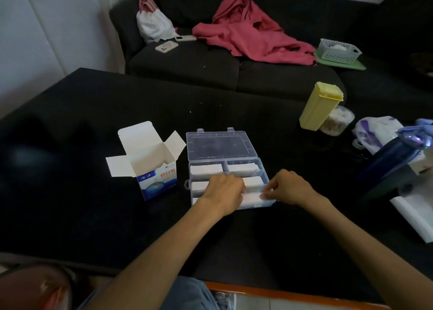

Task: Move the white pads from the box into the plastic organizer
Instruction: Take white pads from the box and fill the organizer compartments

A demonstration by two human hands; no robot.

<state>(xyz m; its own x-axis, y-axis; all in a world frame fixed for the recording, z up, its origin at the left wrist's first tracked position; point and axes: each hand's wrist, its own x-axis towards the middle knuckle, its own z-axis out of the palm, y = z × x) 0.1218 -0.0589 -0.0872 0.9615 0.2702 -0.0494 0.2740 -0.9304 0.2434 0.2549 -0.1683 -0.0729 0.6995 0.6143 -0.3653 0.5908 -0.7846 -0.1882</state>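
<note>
In the organizer [263, 169], white pads [206, 169] fill compartments.

Dim room: dark sofa [234, 68] behind a black table [93, 145], pale wall [35, 28] at left

Single head-worn wide-angle view, looking forward and down, close over black table [70, 145], sofa [234, 75] beyond

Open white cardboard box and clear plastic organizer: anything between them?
Head view: nothing. Only a narrow strip of bare black table separates the open white cardboard box from the clear plastic organizer.
</note>
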